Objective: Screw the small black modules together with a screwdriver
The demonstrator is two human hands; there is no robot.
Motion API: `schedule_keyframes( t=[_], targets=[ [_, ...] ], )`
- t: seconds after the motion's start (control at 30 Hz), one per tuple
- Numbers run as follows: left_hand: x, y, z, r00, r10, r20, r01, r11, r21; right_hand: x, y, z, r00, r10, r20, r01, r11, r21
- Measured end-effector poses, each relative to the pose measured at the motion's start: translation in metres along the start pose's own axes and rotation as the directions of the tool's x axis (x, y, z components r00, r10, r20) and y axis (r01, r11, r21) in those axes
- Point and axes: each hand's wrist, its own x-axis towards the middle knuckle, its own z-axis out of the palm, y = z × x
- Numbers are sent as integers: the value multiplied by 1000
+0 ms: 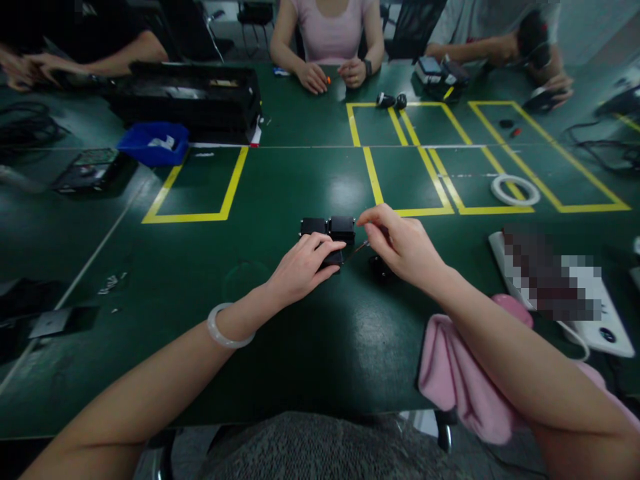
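My left hand (303,267), with a pale bangle (216,327) at the wrist, is closed around a small black block (336,256), thumb and fingers on either side. Just beyond its fingers lie two more black box-shaped parts (342,227) with small shiny bits at their corners. My right hand (403,243) pinches a thin rod-like tool (358,249). The rod slants down toward the held block; its exact kind and whether its tip touches cannot be made out. Below the right fingers, another black part (379,267) is partly hidden.
Yellow tape frames (235,183) mark the green table. A white ring (515,190), pink cloth (450,367) and white power strip (613,320) lie right. A blue bin (153,143) and long black case (200,100) stand left. Three other people sit across.
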Motion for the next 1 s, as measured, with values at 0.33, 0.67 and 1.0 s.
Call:
schedule_keyframes(
  t=[0.33,0.67,1.0],
  targets=[
    [1,-2,1,1000,-2,0,2,1000,19,0,3,0,1000,23,10,-24,1000,7],
    [1,-2,3,1000,-12,-3,12,999,33,1,5,1,999,48,-2,-48,998,32],
    [1,-2,2,1000,-7,-4,7,999,35,1,8,4,998,50,-30,-48,997,61]
  ],
)
